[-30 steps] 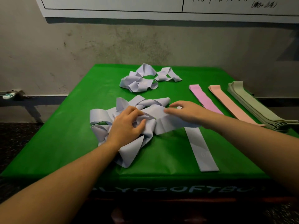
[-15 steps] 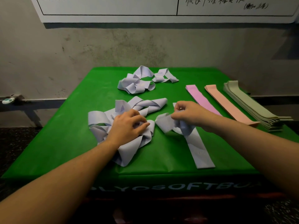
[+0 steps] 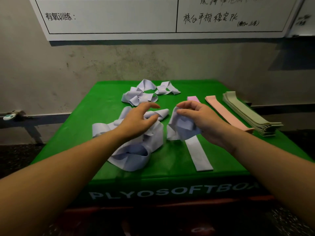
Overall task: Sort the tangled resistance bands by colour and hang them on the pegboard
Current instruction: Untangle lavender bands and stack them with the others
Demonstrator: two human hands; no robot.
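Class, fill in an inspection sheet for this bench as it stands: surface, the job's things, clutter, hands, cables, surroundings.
Surface: green soft box, lettering on its front.
Job's things: near lilac tangle; far lilac tangle; flat lilac band; pink band, peach band and olive stack laid flat at right.
Clutter: nothing seen.
Hands: left hand open above the near tangle; right hand grips a crumpled lilac band.
Cables: nothing seen.
Surroundings: whiteboard on a stained wall; no pegboard in view.
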